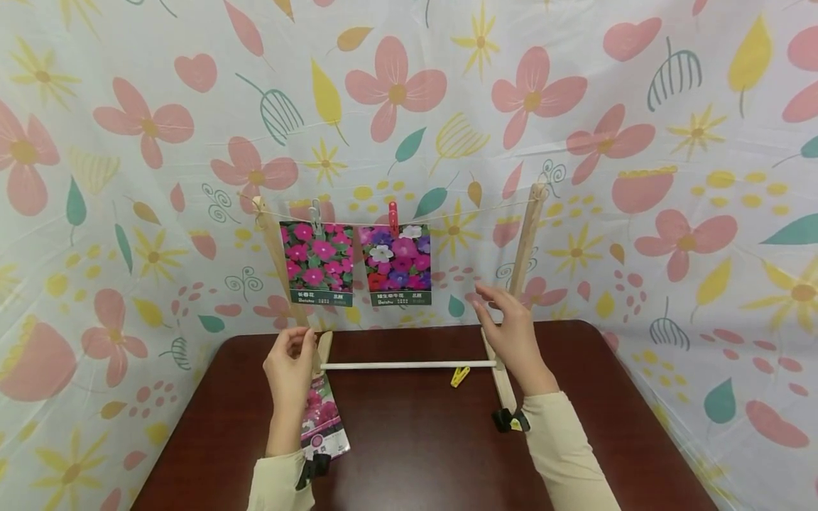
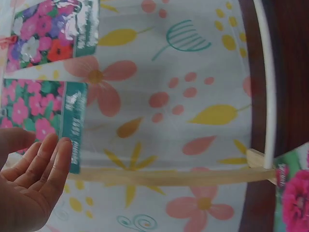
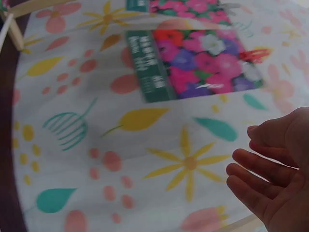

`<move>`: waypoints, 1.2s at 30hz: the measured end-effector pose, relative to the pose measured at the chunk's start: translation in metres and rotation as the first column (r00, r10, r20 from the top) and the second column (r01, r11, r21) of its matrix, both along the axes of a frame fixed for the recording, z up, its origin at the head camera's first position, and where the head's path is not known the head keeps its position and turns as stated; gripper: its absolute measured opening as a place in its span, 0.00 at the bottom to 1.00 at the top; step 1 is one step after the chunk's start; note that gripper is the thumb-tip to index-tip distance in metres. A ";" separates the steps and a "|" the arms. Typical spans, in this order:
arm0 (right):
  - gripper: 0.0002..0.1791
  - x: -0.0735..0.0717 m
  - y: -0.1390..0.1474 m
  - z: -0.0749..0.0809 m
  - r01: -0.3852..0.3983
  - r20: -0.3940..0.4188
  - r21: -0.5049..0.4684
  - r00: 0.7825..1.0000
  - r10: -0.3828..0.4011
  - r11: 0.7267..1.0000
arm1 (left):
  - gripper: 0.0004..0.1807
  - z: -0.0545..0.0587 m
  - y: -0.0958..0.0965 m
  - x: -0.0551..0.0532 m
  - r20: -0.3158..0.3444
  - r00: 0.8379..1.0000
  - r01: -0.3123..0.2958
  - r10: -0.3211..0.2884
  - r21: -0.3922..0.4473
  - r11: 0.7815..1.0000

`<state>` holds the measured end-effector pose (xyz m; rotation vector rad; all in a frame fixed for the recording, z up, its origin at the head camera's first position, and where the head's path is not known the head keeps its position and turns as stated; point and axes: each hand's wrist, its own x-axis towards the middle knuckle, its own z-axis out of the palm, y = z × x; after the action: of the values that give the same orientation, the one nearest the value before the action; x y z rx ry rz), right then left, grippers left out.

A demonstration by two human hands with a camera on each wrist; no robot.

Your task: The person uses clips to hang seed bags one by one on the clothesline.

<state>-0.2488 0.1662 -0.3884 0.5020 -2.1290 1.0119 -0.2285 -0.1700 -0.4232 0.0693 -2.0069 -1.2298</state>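
Note:
Two flower seed packets hang from a thin string [image 1: 476, 211] between wooden posts. A grey clothespin [image 1: 316, 217] holds the pink-flowered packet [image 1: 317, 262], and a red clothespin [image 1: 393, 217] the mixed-colour one [image 1: 396, 266]. My left hand [image 1: 289, 365], fingers loosely bent and holding nothing, is by the left post, below the pink packet. To the right of the packets, near the right post [image 1: 527, 238], my right hand [image 1: 511, 337] is raised with its fingers apart and nothing in them. In the right wrist view the mixed packet [image 3: 207, 63] hangs beyond that hand's fingertips.
Another flower packet [image 1: 327, 426] lies on the dark table [image 1: 415, 440], partly behind my left forearm. A yellow clothespin [image 1: 459, 376] lies just below the white rod [image 1: 409, 365] that joins the stand's feet. Behind the table hangs a flower-patterned cloth [image 1: 434, 106].

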 end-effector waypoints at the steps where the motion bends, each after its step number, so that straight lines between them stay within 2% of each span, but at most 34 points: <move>1: 0.18 -0.002 0.001 -0.005 0.006 0.011 -0.005 1.000 -0.005 1.000 | 0.06 -0.002 -0.001 0.000 0.010 1.000 -0.011 0.011 0.000 1.000; 5: 0.17 -0.006 0.003 -0.023 0.012 0.069 -0.037 0.998 -0.010 0.999 | 0.07 -0.011 -0.006 0.001 0.041 0.998 -0.042 0.042 0.005 0.999; 10: 0.17 -0.010 0.005 -0.041 -0.004 0.146 -0.073 0.989 0.015 0.997 | 0.06 -0.021 -0.010 0.001 0.049 0.996 -0.074 0.073 0.002 0.997; 19: 0.16 -0.023 0.009 -0.081 -0.004 0.214 -0.076 0.977 0.021 0.997 | 0.06 -0.046 -0.018 0.001 0.097 0.988 -0.120 0.122 -0.022 0.992; 23: 0.16 -0.030 0.011 -0.102 -0.016 0.292 -0.081 0.956 0.039 0.997 | 0.06 -0.058 -0.022 0.002 0.128 0.983 -0.126 0.127 -0.018 0.992; 28: 0.16 -0.040 0.013 -0.128 0.005 0.386 -0.095 0.922 0.032 0.995 | 0.09 -0.073 -0.028 0.003 0.180 0.973 -0.146 0.146 -0.011 0.989; 36: 0.16 -0.048 0.015 -0.153 0.040 0.500 -0.129 0.866 0.030 0.991 | 0.12 -0.090 -0.036 0.000 0.259 0.955 -0.158 0.148 0.017 0.987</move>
<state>-0.2972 0.1816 -0.5419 0.1713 -2.4819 1.3918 -0.2289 -0.2059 -0.5131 0.4150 -2.1525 -1.2084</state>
